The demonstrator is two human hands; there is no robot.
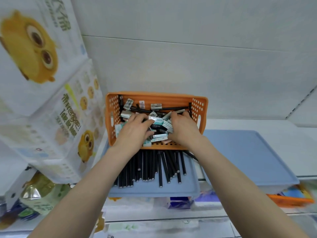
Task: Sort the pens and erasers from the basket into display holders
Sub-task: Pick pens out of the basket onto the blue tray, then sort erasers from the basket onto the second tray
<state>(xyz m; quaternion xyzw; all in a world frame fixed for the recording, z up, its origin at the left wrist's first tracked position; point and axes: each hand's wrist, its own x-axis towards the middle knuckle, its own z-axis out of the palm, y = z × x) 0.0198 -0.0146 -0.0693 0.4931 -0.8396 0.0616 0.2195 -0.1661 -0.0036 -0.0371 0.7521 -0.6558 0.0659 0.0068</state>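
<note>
An orange perforated basket (199,107) stands on the shelf and holds a jumble of boxed erasers (158,121) and a few black pens (164,109). Both my hands are inside it. My left hand (135,130) lies over the left part of the pile, with its fingers and thumb curled round some erasers. My right hand (183,129) digs into the right part, fingers bent down among erasers and pens; what it holds is hidden. In front of the basket, a blue tray (154,190) carries several black pens (154,167) lying side by side.
A second blue tray (248,152) lies to the right, partly under the basket. Stacked white packs with yellow owl prints (42,83) crowd the left side. Lower shelves hold packaged goods (39,194) and another orange basket (289,200) at the right.
</note>
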